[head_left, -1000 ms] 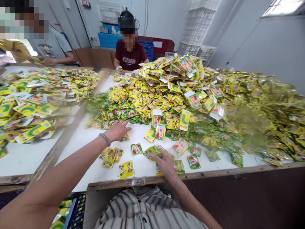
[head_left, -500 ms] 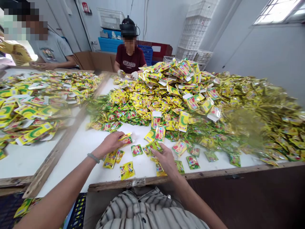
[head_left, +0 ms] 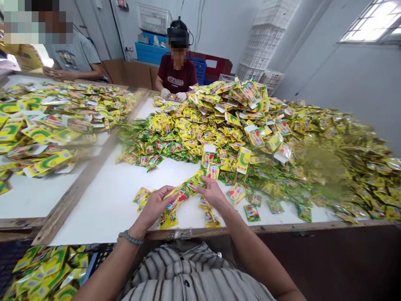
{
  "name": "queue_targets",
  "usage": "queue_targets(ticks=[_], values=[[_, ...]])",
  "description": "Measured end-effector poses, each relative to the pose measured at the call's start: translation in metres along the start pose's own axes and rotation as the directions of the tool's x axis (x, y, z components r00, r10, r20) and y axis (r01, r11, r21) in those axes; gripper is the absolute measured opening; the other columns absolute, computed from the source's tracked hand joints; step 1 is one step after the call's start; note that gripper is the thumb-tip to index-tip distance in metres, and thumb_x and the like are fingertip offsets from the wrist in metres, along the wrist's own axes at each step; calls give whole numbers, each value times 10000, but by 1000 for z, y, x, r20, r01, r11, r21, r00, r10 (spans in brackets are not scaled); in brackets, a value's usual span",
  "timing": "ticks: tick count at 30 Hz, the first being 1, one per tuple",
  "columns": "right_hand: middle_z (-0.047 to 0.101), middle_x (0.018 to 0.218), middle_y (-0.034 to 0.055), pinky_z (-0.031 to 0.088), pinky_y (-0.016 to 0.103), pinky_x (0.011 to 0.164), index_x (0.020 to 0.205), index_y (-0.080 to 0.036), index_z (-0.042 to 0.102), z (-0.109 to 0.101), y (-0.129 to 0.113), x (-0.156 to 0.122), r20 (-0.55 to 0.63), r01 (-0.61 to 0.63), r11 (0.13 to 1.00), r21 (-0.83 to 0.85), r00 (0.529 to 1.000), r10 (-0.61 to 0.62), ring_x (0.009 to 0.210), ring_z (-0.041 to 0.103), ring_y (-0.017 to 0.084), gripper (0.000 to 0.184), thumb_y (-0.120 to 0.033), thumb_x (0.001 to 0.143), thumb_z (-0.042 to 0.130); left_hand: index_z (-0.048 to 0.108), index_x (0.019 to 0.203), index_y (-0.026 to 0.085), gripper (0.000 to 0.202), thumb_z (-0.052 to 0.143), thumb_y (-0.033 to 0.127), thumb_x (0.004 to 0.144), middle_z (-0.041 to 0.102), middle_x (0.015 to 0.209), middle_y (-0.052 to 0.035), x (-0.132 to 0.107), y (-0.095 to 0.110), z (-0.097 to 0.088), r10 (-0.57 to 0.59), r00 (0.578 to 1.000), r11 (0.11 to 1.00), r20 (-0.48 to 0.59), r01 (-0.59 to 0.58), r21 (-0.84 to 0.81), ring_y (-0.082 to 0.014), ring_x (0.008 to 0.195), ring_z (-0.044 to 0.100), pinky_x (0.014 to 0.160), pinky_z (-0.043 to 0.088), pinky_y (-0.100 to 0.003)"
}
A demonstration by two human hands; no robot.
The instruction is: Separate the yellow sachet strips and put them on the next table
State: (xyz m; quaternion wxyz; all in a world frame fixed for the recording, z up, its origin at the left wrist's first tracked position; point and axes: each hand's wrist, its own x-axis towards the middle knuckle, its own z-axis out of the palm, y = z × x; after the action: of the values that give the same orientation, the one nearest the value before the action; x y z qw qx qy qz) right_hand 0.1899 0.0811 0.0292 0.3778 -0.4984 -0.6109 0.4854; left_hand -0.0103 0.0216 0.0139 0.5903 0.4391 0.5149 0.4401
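Observation:
Low over the white table (head_left: 103, 196), my left hand (head_left: 156, 207) is closed around a small yellow-green carton (head_left: 179, 197), which lies tilted up to the right. At the carton's upper right end, my right hand (head_left: 213, 193) pinches green candy packets (head_left: 196, 179). The packets touch the carton's end; how far they are inside it I cannot tell. Loose yellow packets (head_left: 169, 219) lie beneath my hands, and another yellow packet (head_left: 211, 218) is by my right wrist. Just beyond my right hand are an upright carton (head_left: 208, 155) and another carton (head_left: 243, 160).
A large heap of packets (head_left: 200, 129) with cartons on top fills the far side. Cartons (head_left: 46, 138) cover the table to the left, past a wooden strip (head_left: 81, 184). A crate of filled cartons (head_left: 46, 271) sits below left. Two co-workers (head_left: 177, 75) are across the table.
My hands have come together, bringing the carton and the green packets into contact. The carton has moved right and now points up toward my right hand. The view has shifted slightly, showing more of the crate.

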Motion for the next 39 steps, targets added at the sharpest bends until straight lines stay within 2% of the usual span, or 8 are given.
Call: queue_targets(ticks=[3,11,18,21,23,29,37,39], values=[[596,611,-30,413,230,566,701,-186,660,-1,-1,2,50,26,994,-103,999,-21,609,522,140,240,-419,679,713,649,969,176,382,718,452,713,719,953,-38,-3,2,3,2,1000,1000,27,-2,-2,-179,793,650,700,502,-257],[604,621,-29,351,234,513,810,-195,700,13,-10,-8,-60,91,956,-280,992,-112,513,436,110,253,-405,670,729,666,955,170,415,790,407,638,747,930,-32,-6,-7,10,-52,998,988,-35,47,-146,-177,765,678,707,516,-265],[605,662,-8,385,232,521,804,-184,658,10,3,-15,-42,58,998,-18,997,-58,570,485,124,282,-444,702,689,703,957,163,450,834,377,583,763,876,-36,-7,-6,15,-167,985,960,-49,151,-236,-186,738,696,700,540,-277],[511,566,-34,332,224,472,735,-185,619,9,3,-14,-141,62,997,-43,988,-67,508,404,102,302,-471,678,700,704,977,166,488,844,383,563,764,837,-32,-8,-2,18,-216,976,937,0,207,-281,-184,673,694,635,543,-277],[481,546,-41,317,227,475,705,-191,610,9,0,-15,-118,96,990,-108,987,-109,500,382,98,285,-465,692,689,706,958,160,491,852,384,545,764,812,-33,-8,-1,19,-240,971,925,-4,228,-304,-181,636,688,603,540,-274],[600,663,5,408,285,651,634,-209,649,3,-8,-16,-83,126,944,-304,984,-159,650,519,158,221,-412,662,734,704,1013,157,527,842,390,560,765,885,-47,-10,-4,21,-184,983,945,-7,175,-277,-214,750,707,700,555,-309],[708,816,30,405,412,937,717,-257,748,6,-2,-24,187,95,988,-121,980,-72,1054,580,271,244,-437,794,603,718,966,154,469,845,356,562,766,898,-45,-8,-9,16,-166,985,966,-44,154,-207,-187,735,693,716,534,-290],[688,709,-1,350,449,1013,670,-250,734,12,-3,-29,232,90,992,-91,970,-66,960,608,256,295,-450,820,576,722,954,155,464,847,364,559,766,862,-41,-9,-8,16,-165,986,964,-35,154,-218,-182,728,689,717,531,-283]])
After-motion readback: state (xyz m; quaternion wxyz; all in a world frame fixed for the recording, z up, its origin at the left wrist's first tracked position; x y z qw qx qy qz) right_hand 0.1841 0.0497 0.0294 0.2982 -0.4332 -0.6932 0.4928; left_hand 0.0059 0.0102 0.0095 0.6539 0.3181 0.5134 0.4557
